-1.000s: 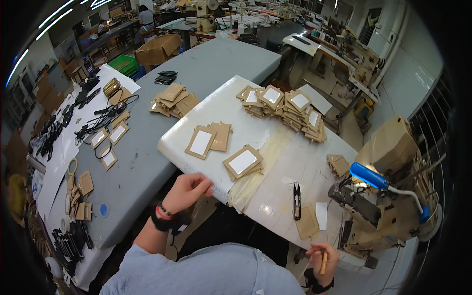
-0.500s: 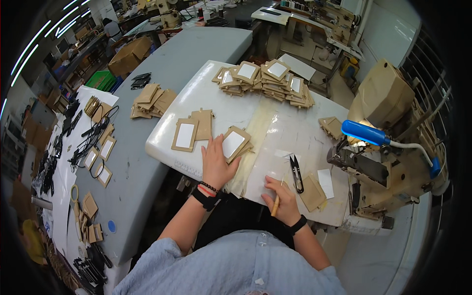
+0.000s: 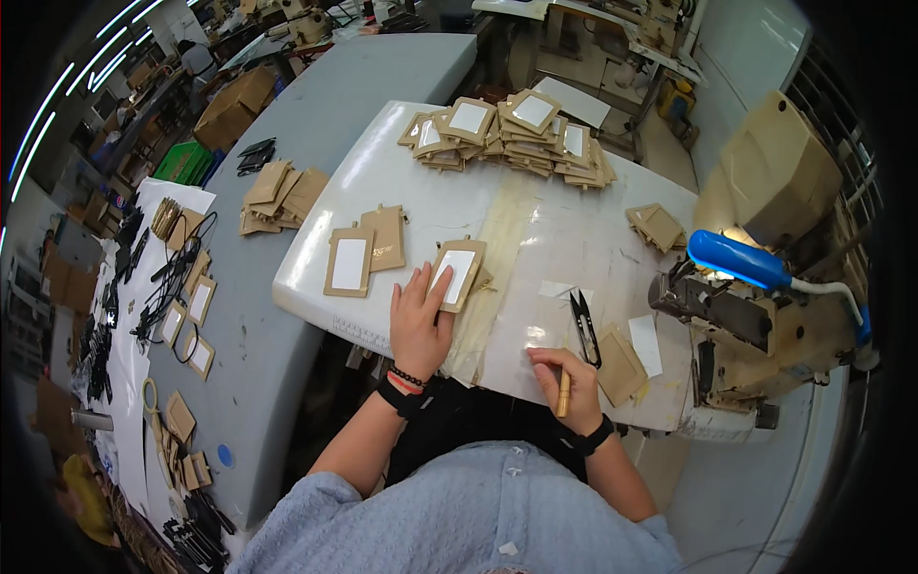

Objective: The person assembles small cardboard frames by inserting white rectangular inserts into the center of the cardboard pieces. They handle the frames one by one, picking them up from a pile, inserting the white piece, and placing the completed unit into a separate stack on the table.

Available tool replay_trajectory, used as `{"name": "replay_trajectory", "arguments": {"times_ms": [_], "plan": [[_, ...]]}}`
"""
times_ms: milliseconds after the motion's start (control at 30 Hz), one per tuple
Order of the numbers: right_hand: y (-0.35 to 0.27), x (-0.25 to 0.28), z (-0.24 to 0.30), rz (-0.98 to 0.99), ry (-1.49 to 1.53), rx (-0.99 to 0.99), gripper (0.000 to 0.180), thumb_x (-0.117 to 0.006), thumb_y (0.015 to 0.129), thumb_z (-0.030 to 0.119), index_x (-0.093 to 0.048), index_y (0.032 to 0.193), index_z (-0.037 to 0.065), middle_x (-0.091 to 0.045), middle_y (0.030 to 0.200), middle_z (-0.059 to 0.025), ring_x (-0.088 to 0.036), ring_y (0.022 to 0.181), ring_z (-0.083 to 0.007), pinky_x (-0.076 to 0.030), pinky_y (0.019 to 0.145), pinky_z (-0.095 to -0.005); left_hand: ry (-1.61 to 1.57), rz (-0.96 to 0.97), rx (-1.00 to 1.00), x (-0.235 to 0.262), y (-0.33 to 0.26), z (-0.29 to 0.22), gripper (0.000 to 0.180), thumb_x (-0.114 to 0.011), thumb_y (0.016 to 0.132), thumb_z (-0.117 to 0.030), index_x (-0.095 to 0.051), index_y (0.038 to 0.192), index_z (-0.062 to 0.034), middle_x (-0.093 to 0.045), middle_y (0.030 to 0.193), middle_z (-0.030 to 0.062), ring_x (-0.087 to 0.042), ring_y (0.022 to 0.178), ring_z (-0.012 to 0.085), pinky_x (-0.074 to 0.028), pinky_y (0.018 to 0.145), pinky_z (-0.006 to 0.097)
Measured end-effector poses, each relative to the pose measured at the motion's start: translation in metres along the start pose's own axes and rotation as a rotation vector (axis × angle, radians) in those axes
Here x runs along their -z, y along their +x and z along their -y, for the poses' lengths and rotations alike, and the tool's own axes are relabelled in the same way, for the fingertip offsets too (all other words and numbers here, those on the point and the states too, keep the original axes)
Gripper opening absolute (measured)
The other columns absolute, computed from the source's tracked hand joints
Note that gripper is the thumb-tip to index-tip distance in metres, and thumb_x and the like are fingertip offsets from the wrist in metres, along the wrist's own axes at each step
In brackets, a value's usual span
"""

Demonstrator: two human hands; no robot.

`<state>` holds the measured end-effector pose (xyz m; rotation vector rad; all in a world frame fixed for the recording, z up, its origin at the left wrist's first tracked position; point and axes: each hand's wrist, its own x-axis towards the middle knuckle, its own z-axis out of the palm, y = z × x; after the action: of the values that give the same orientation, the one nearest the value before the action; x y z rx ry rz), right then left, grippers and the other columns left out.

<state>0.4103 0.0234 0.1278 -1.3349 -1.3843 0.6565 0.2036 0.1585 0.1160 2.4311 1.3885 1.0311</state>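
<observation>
My left hand (image 3: 419, 323) lies with fingers stretched out, its fingertips on the lower left part of a tan card holder (image 3: 460, 262) with a white window. Another tan piece peeks out beneath that holder's right side. To the left, a tan holder (image 3: 350, 260) with a white window partly overlaps a plain-faced one (image 3: 386, 236). My right hand (image 3: 574, 383) is closed round a wooden-handled awl (image 3: 563, 394), whose tip is hidden by the fingers. Black thread snips (image 3: 584, 328) lie just beyond it, beside a plain tan piece (image 3: 622, 366) and a white card (image 3: 645, 344).
A heap of tan holders (image 3: 535, 129) covers the far part of the white table (image 3: 330, 206). At right stands a sewing machine (image 3: 765, 330) with a blue lamp (image 3: 738, 258). A grey table (image 3: 258, 354) on the left carries more holders (image 3: 285, 196), black cords and a key-like yellow-handled tool.
The card holder under my left hand has turned more upright, and the fingers have shifted onto its lower part. My right hand still grips the awl, now more upright. The whole view has shifted slightly.
</observation>
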Motion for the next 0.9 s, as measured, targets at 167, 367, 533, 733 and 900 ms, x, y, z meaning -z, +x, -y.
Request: {"name": "replay_trajectory", "arguments": {"times_ms": [167, 367, 533, 733, 900], "plan": [[-0.002, 0.001, 0.0, 0.007, 0.041, -0.005, 0.013, -0.063, 0.088, 0.004, -0.067, 0.1, 0.001, -0.068, 0.089, -0.0108, -0.063, 0.073, -0.0165, -0.049, 0.067, -0.0249, -0.19, -0.194, -0.033, 0.003, -0.007, -0.001, 0.057, -0.046, 0.076, 0.01, -0.056, 0.129, -0.0065, -0.053, 0.133, 0.0194, -0.054, 0.118, 0.034, -0.041, 0.101, 0.042], [-0.01, 0.011, 0.008, 0.025, 0.259, -0.084, 0.016, -0.062, 0.09, 0.007, -0.065, 0.103, -0.001, -0.068, 0.092, -0.0108, -0.063, 0.079, -0.0135, -0.049, 0.071, -0.0248, -0.216, -0.235, -0.163, 0.032, -0.022, -0.041, 0.057, -0.05, 0.069, 0.015, -0.059, 0.124, -0.001, -0.053, 0.132, 0.0227, -0.056, 0.11, 0.0375, -0.045, 0.092, 0.041], [-0.022, 0.01, 0.04, -0.029, 0.642, -0.251, 0.029, -0.061, 0.091, 0.005, -0.055, 0.116, -0.008, -0.066, 0.105, -0.011, -0.062, 0.096, -0.0123, -0.05, 0.084, -0.0238, -0.2, 0.018, -0.299, 0.028, -0.049, -0.107, 0.055, -0.059, 0.072, 0.01, -0.056, 0.126, -0.0001, -0.048, 0.136, 0.0216, -0.051, 0.118, 0.0393, -0.043, 0.099, 0.043], [-0.032, 0.043, 0.049, -0.147, 0.304, -0.255, 0.023, -0.061, 0.092, 0.007, -0.06, 0.112, -0.005, -0.066, 0.094, -0.0041, -0.058, 0.083, -0.0062, -0.046, 0.073, -0.0201, -0.913, 0.268, -0.099, 0.028, -0.047, -0.132, 0.078, -0.052, 0.075, 0.012, -0.024, 0.147, 0.0024, -0.025, 0.152, 0.0212, -0.038, 0.134, 0.0383, -0.038, 0.106, 0.043], [-0.029, 0.051, 0.076, 0.018, 0.2, -0.18, 0.03, -0.065, 0.091, 0.011, -0.06, 0.115, -0.006, -0.066, 0.08, -0.0048, -0.054, 0.069, -0.005, -0.045, 0.061, -0.0216, -1.923, 0.878, 0.617, 0.022, -0.034, -0.108, 0.06, -0.051, 0.097, -0.027, -0.025, 0.142, 0.0046, -0.042, 0.14, 0.0164, -0.044, 0.13, 0.0272, -0.041, 0.106, 0.043]]}}
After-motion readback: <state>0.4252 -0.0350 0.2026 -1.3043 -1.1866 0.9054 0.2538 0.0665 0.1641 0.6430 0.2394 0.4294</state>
